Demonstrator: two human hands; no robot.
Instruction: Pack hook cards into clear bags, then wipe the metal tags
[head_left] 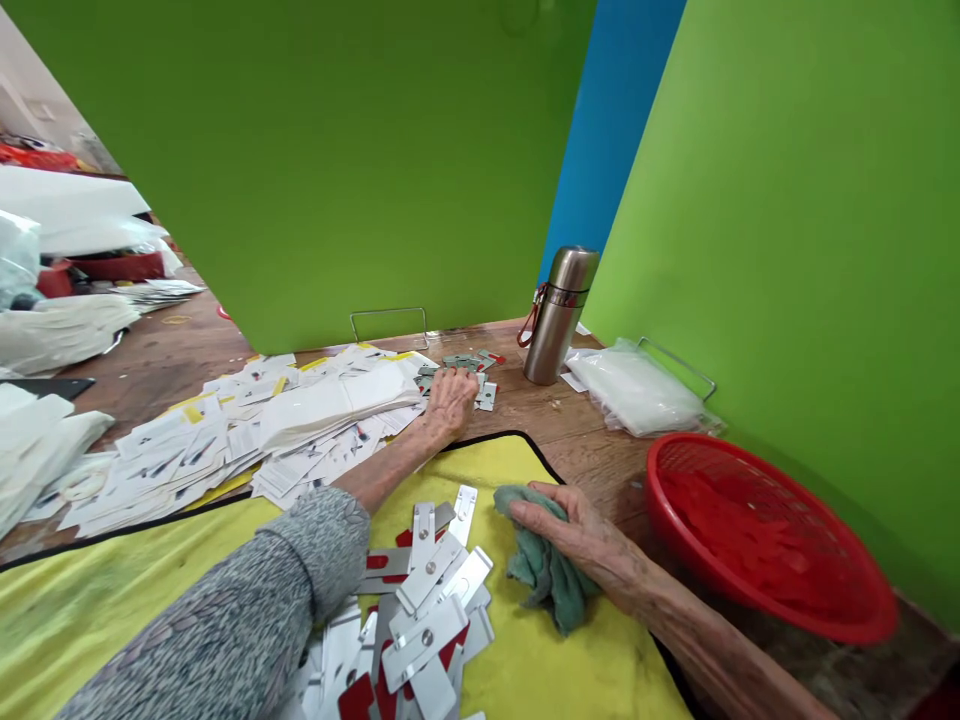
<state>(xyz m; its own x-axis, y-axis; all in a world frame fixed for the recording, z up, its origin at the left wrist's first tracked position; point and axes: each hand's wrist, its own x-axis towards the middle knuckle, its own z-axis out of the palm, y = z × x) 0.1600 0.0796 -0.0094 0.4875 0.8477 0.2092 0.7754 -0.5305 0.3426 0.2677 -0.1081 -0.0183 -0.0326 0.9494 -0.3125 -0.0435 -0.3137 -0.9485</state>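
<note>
My left hand (450, 400) reaches to the back of the table, onto a small heap of flat metal pieces (486, 396). Its fingers bend down together there, and their tips are hidden. A crumpled green cloth (551, 575) is gripped in my right hand (574, 530), thumb on top, over the yellow cloth (600, 660). Between my arms lies a loose pile of silver metal plates (427, 640), some with red parts and a round stud. The grey left sleeve covers part of this pile.
Printed white cards (180, 450) and a stack of white strips (345, 400) spread at left. A steel flask (559, 315) stands behind, beside a clear plastic bag (637, 390). At right, a red basket (660, 490) holds red pieces. Green panels (337, 180) wall the table.
</note>
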